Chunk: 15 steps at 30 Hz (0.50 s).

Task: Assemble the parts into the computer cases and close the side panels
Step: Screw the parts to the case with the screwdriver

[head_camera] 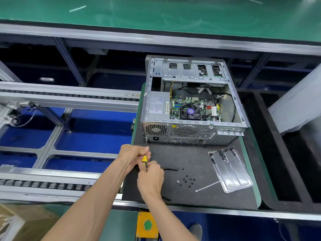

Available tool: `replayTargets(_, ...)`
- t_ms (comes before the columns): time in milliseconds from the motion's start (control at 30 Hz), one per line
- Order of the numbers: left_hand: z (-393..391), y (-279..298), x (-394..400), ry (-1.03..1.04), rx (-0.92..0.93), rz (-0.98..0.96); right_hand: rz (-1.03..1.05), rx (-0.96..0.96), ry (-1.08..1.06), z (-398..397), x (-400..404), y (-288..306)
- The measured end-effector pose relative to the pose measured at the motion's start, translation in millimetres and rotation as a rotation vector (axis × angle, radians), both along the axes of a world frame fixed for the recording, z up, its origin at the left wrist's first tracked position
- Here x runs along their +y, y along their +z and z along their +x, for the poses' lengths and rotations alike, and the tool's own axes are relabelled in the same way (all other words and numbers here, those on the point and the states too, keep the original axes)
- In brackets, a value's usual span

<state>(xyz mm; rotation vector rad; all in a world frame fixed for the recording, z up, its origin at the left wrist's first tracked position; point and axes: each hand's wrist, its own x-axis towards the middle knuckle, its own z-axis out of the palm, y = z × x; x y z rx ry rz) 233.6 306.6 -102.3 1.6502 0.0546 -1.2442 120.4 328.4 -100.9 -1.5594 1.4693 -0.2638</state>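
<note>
At 6 o'clock of the open computer case (191,101) on the black mat (199,160) | my left hand (132,154) pinches the screwdriver (145,158) near its shaft, tip at the case's rear lower-left corner | my right hand (150,180) grips the yellow handle | loose screws (187,180) at 3 o'clock of my hands | clear tray (231,171) further toward 3

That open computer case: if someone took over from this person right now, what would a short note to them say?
Left hand steadies the screwdriver near its shaft; right hand grips the handle. The tip sits at the rear lower-left corner of the computer case, by the power supply.
Done: power supply, board and fan are inside.
Left: finish this screw; the case's side is open. Spare screws lie on the mat, more in the clear tray.
</note>
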Motion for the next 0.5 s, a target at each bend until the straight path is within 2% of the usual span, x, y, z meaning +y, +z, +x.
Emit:
replayTargets(167,1.7,-0.8,6.2,-0.027,0.038,-0.045,0.432,-0.478,-0.285,0.0,1.5,2.5)
replayTargets(233,2.3,-0.4,6.6,-0.026,0.042,-0.050,0.511,-0.536,-0.285,-2.2,-1.9,5.0)
replayTargets(333,2.2,1.6,3.7,-0.030,0.000,-0.027,0.473,-0.487,-0.234,-5.0,-5.8,8.5)
replayTargets(433,0.0,4.2,1.4,-0.018,0.001,-0.011,0.166,-0.195,-0.082,-7.1,-12.0,7.4)
replayTargets(500,-0.4,3.7,0.6,-0.018,-0.010,0.006,0.051,-0.039,0.008,-7.3,-13.8,7.6)
